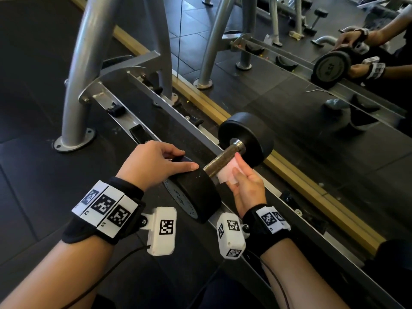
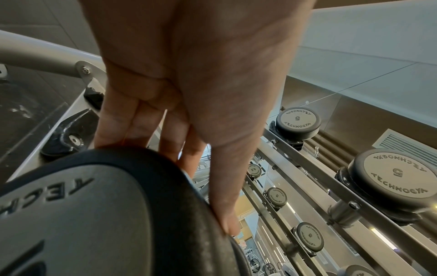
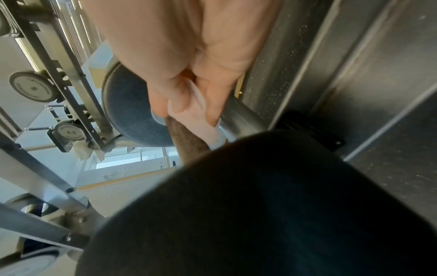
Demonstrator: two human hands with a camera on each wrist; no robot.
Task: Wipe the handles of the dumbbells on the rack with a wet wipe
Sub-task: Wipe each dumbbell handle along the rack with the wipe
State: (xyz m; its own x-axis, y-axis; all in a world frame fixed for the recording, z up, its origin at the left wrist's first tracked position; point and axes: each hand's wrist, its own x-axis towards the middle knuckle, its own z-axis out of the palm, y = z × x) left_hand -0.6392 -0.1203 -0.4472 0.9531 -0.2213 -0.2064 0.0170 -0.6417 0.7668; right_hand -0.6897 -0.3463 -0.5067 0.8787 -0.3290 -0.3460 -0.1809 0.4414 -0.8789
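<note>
The black round-headed dumbbell (image 1: 223, 161) with a brown knurled metal handle (image 1: 223, 160) lies across the silver steel rack (image 1: 138, 85). The right hand (image 1: 247, 186) pinches a white wet wipe (image 1: 225, 172) against the handle; the left hand (image 1: 149, 163) rests, fingers straight, on the near head.

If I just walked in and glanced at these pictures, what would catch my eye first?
Probably the black dumbbell lying across the rack rail in the middle, with the right hand pressing a white wet wipe against its metal handle. Next, the left hand resting on the near weight head to steady it. Then the mirror behind, upper right, which reflects both hands.
</note>
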